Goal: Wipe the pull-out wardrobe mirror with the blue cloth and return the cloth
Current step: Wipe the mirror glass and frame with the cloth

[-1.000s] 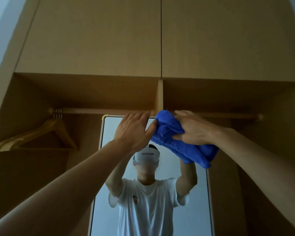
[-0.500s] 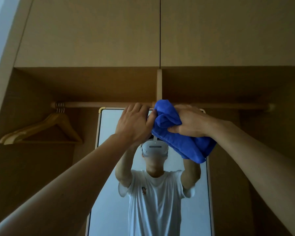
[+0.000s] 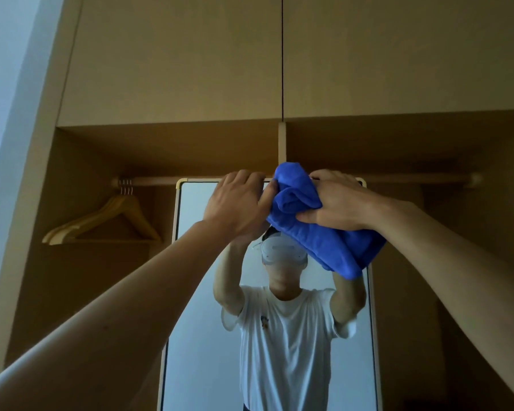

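Wooden wardrobe [image 3: 166, 69] fills the view, its upper doors closed and an open hanging space below them. Across that space runs a rail [image 3: 413, 180], with a few wooden hangers [image 3: 113, 216] at its left end.

Standing in front of the opening is the mirror [image 3: 208, 336], tall and narrow in a pale frame, its top edge level with the rail. It reflects the person, both arms raised.

Bunched against the upper right part of the glass is the blue cloth [image 3: 324, 241], part of it hanging below the right hand [image 3: 336, 203], which grasps it with fingers curled over the top and thumb pinching underneath. The left hand [image 3: 238, 206] lies with fingers fairly straight at the mirror's top edge, its thumb touching the cloth; whether it steadies the frame or helps gather the cloth cannot be told.

As for progress, the mirror is already pulled out and the cloth sits at the very top, so wiping looks to be near its start. Most of the glass below appears still to be covered, and the cloth has yet to be returned.
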Motion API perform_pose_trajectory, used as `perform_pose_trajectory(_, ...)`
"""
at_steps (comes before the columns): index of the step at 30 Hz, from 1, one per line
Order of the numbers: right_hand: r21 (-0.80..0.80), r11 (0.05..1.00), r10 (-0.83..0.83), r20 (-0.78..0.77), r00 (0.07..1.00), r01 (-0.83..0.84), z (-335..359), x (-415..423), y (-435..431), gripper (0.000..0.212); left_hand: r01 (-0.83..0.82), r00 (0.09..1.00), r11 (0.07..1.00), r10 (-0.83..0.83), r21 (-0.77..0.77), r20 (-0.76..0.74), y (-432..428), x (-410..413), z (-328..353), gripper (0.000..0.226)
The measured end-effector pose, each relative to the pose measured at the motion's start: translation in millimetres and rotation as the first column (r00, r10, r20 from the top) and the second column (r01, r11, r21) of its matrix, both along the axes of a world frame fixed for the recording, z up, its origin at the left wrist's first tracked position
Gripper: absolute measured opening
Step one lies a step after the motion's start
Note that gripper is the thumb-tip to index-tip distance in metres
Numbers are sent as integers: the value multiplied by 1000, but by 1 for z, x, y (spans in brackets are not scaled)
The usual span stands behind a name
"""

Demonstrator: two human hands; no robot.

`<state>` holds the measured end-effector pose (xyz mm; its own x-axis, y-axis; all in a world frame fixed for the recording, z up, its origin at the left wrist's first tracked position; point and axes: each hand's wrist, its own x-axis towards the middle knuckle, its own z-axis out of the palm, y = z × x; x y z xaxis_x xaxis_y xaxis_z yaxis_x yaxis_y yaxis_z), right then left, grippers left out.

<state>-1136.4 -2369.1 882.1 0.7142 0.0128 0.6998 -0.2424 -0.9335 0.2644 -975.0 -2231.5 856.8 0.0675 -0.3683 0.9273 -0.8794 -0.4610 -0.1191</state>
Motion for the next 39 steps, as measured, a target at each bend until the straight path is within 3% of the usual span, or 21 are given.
perform_pose_trajectory(3, 10, 1000, -18, -13, 1000, 18, 1, -13, 13, 30, 16, 999, 1000, -16, -2, 31, 11, -8, 0, 71)
perform_pose_trajectory(7, 28, 997, -77, -45, 996, 79, -2, -20, 25, 39, 17, 998, 999, -14, 42, -63, 18, -9, 4, 75)
perform_pose_trajectory(12, 129, 991, -25, -32, 999, 29, -2, -30, 36, 25, -105, 994, 966, 105, 237, 16, 20, -4, 11, 80)
perform_pose_trajectory(15, 150, 988, -45, 36, 998, 40, 12, -39, 39, 19, -126, 992, 970, 124, 207, 22, 22, 6, 12, 73)
perform_pose_trajectory(20, 65, 972, -236, 239, 942, 227, 40, -50, 39, 20, -146, 989, 967, 143, 208, 31, 22, 6, 16, 76)
perform_pose_trajectory(25, 50, 956, -290, 327, 899, 290, 58, -52, 32, 28, -53, 997, 987, 61, 155, -53, 25, 3, 21, 76)
perform_pose_trajectory(29, 81, 936, -349, 329, 877, 342, 56, -48, 17, 29, -72, 996, 988, 78, 139, -38, 20, 2, 22, 60)
perform_pose_trajectory(33, 75, 938, -345, 336, 876, 340, 59, -43, 9, 26, -127, 992, 988, 128, 91, 0, 13, 1, 18, 59)
perform_pose_trajectory(36, 123, 938, -347, 260, 901, 325, 65, -42, 9, 23, -144, 990, 985, 143, 94, 20, 14, 2, 18, 59)
perform_pose_trajectory(39, 173, 926, -361, 152, 920, 335, 69, -40, 10, 21, -132, 989, 987, 137, 97, -57, 27, 11, 23, 56)
